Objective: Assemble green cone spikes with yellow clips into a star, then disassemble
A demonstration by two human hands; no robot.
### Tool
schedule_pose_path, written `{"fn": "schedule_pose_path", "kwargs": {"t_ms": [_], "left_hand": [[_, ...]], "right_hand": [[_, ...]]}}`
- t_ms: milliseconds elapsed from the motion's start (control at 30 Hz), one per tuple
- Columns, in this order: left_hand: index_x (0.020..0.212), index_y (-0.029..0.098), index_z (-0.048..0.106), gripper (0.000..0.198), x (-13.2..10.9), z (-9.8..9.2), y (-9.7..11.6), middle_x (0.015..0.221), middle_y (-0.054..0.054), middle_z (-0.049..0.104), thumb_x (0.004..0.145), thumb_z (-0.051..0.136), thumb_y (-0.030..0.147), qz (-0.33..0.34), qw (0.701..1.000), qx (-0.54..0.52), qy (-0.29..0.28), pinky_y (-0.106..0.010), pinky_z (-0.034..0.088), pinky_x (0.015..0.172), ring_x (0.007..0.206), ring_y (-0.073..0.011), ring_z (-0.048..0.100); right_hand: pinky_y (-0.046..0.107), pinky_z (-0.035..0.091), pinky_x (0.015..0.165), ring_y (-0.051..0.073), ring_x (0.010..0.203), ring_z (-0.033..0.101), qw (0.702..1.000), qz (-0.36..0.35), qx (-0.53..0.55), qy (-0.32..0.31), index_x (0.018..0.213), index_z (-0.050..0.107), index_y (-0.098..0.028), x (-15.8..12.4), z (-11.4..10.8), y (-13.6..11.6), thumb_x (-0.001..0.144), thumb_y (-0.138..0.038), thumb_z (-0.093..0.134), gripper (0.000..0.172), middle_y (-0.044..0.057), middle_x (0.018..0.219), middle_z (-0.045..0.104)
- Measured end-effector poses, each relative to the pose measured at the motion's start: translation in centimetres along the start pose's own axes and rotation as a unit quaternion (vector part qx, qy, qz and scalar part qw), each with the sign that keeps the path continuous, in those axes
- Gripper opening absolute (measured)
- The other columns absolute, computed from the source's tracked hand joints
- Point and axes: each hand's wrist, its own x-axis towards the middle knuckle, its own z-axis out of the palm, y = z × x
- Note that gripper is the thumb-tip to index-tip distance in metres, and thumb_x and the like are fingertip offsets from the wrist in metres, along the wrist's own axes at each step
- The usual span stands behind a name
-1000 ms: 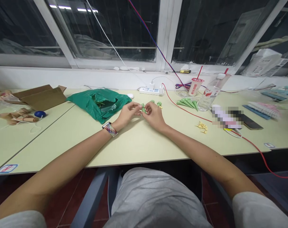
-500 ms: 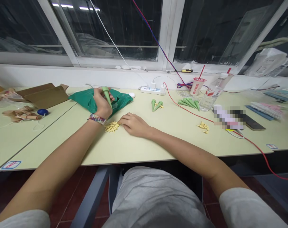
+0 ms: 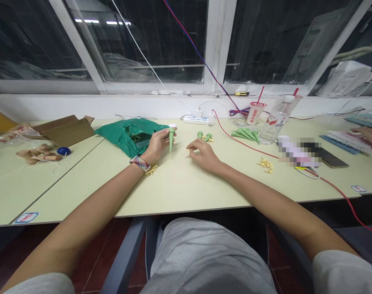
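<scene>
My left hand (image 3: 157,143) is closed around a green plant watering spike (image 3: 171,139), held upright with its point down above the table. My right hand (image 3: 205,156) pinches a small yellow valve piece (image 3: 188,150) between thumb and finger, a short way right of the spike. A pile of yellow pieces (image 3: 151,169) lies partly hidden behind my left wrist. Just beyond my right hand rest two green spikes (image 3: 207,137) with yellow pieces by their heads. Behind my left hand, a green plastic bag (image 3: 124,134) lies with its mouth gaping.
More green spikes (image 3: 246,134) lie by a water bottle (image 3: 273,124) and a paper cup (image 3: 256,112). A second yellow pile (image 3: 266,164) sits at right. A red cable (image 3: 247,148) crosses the table from the power strip (image 3: 198,119). Another person's hand (image 3: 368,134) shows at far right.
My left hand has moved right, away from the bag, and the spike now stands straighter. My right hand has left the yellow pile with a piece. Another person's hand has appeared at right.
</scene>
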Motion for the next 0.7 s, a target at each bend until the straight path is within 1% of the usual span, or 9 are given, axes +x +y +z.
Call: {"fn": "schedule_pose_path", "kwargs": {"t_ms": [100,133,200,333,400,533,600,700], "left_hand": [[0.105,0.013,0.081,0.033,-0.5,0.6,0.0,0.100,-0.012,0.077,0.081,0.082,0.036,-0.017,0.999,0.010,-0.051,-0.028,0.056,0.077,0.088,-0.0198,0.069],[0.109,0.013,0.081,0.036,-0.7,0.7,0.0,0.103,-0.012,0.078,0.082,0.083,0.036,-0.023,0.997,0.010,-0.067,-0.029,0.056,0.079,0.091,-0.0208,0.070],[0.115,0.014,0.079,0.039,-1.0,1.1,0.3,0.107,-0.013,0.078,0.083,0.084,0.036,-0.035,0.995,0.009,-0.094,-0.031,0.057,0.082,0.094,-0.0217,0.072],[0.124,0.018,0.076,0.041,-1.7,1.9,0.7,0.110,-0.012,0.078,0.088,0.082,0.037,-0.049,0.991,-0.007,-0.128,-0.031,0.059,0.081,0.089,-0.0198,0.073],[0.122,0.018,0.077,0.036,-2.1,2.4,0.7,0.109,-0.010,0.077,0.090,0.080,0.035,-0.054,0.989,-0.009,-0.136,-0.031,0.060,0.080,0.085,-0.0184,0.072],[0.115,0.014,0.079,0.030,-2.5,2.9,0.6,0.109,-0.012,0.078,0.093,0.080,0.034,-0.078,0.988,0.002,-0.135,-0.030,0.061,0.082,0.086,-0.0180,0.073],[0.116,0.013,0.079,0.030,-2.4,2.9,0.6,0.110,-0.013,0.079,0.092,0.082,0.030,-0.086,0.988,0.009,-0.130,-0.030,0.061,0.086,0.090,-0.0185,0.075],[0.119,0.012,0.079,0.033,-2.3,2.8,0.7,0.111,-0.013,0.080,0.088,0.083,0.021,-0.093,0.987,0.007,-0.129,-0.031,0.062,0.090,0.091,-0.0195,0.077]], "right_hand": [[0.038,0.053,0.094,0.021,0.096,0.066,0.995,-0.006,-0.007,0.096,0.097,0.073,-0.021,1.0,-1.2,0.0,0.092,-0.014,0.061,0.015,0.005,0.097,0.066],[0.039,0.053,0.094,0.021,0.096,0.066,0.993,-0.010,-0.010,0.115,0.097,0.073,-0.021,1.2,-1.4,0.0,0.091,-0.015,0.061,0.015,0.005,0.098,0.066],[0.039,0.054,0.093,0.021,0.095,0.067,0.991,-0.013,-0.007,0.135,0.096,0.074,-0.022,1.5,-1.6,-0.1,0.091,-0.015,0.062,0.015,0.005,0.097,0.067],[0.036,0.060,0.090,0.019,0.092,0.068,0.991,0.005,0.039,0.131,0.096,0.074,-0.022,1.4,-1.1,-0.3,0.088,-0.016,0.064,0.015,0.004,0.097,0.065],[0.035,0.062,0.089,0.018,0.091,0.069,0.990,0.014,0.062,0.129,0.097,0.075,-0.023,1.3,-0.7,-0.2,0.088,-0.017,0.064,0.015,0.004,0.097,0.064],[0.035,0.065,0.090,0.018,0.091,0.070,0.987,0.000,0.086,0.134,0.096,0.075,-0.022,1.3,-0.3,-0.1,0.088,-0.017,0.066,0.013,0.004,0.096,0.062],[0.035,0.065,0.089,0.018,0.091,0.070,0.987,-0.006,0.089,0.135,0.095,0.075,-0.021,1.3,-0.3,0.0,0.088,-0.016,0.067,0.012,0.004,0.095,0.062],[0.036,0.065,0.091,0.018,0.093,0.070,0.988,-0.005,0.081,0.128,0.097,0.075,-0.022,1.2,-0.4,0.0,0.088,-0.013,0.066,0.016,0.004,0.097,0.063]]}}
